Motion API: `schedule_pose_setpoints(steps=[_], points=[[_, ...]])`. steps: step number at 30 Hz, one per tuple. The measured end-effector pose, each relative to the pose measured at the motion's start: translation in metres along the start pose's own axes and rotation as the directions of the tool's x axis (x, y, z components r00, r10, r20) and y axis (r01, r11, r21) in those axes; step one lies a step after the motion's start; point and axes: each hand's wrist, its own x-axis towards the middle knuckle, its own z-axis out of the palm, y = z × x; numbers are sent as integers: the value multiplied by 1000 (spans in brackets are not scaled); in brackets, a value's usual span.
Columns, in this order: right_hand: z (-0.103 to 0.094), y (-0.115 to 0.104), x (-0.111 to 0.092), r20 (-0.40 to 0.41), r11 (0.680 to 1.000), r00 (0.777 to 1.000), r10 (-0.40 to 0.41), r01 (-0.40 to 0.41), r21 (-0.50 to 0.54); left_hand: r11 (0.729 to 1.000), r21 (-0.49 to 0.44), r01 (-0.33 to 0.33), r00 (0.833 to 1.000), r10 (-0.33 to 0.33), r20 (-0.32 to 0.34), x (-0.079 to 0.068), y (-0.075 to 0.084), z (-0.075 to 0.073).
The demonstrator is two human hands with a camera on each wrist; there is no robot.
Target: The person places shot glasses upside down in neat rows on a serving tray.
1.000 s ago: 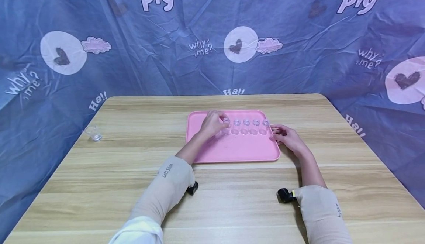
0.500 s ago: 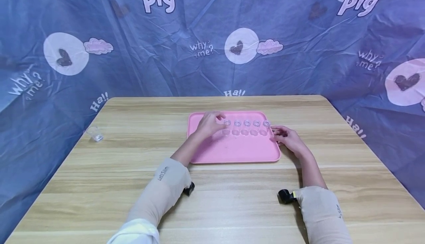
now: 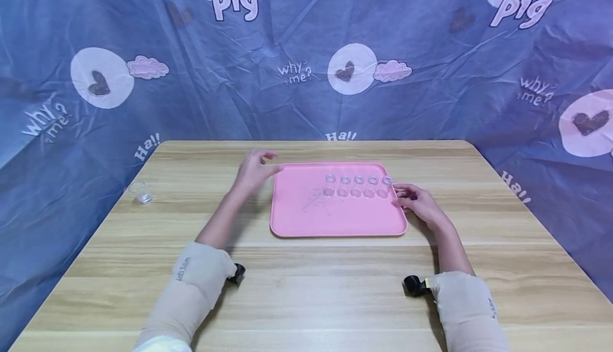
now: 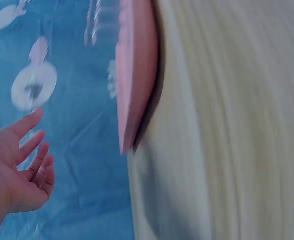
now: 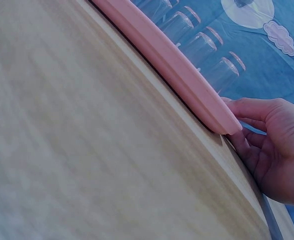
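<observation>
A pink tray (image 3: 306, 219) lies on the table, with a row of several small clear cups (image 3: 358, 186) along its right half. These cups appear to stand upside down, their thick bases on top. My right hand (image 3: 417, 203) holds the tray's right rim beside the last cup. In the right wrist view, fingers (image 5: 256, 106) lie on either side of the rim at the corner. My left hand (image 3: 254, 172), slightly blurred, hangs above the table just off the tray's far left corner. Its fingers are spread loosely with nothing in them, as the left wrist view shows.
Another clear cup (image 3: 142, 193) stands alone near the left edge of the wooden table (image 3: 316, 288). A blue printed curtain (image 3: 230, 86) hangs behind the table. Black wrist cameras (image 3: 414, 286) stick out from both sleeves.
My left hand has come away from the leftmost cup in the row and moved left, past the tray's edge. My right hand stays at the tray's right rim, and the cups stay put.
</observation>
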Motion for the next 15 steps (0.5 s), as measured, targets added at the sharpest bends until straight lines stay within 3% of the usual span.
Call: schedule_pose_setpoints(steps=[4, 8, 12, 15], points=[[0, 1, -1, -2, 1000, 1000, -8, 8, 3, 1000, -4, 11, 997, -11, -82, -7, -15, -35], [1, 2, 0, -5, 1000, 1000, -10, 10, 10, 998, 16, 61, 983, -57, -175, -18, -33, -69], [1, 3, 0, -4, 1000, 1000, -8, 9, 21, 990, 48, 131, 959, -114, -260, -32, -51, -101], [1, 2, 1, -3, 1000, 1000, -10, 10, 25, 980, 62, 187, 927, -156, -340, -43, -64, -123]])
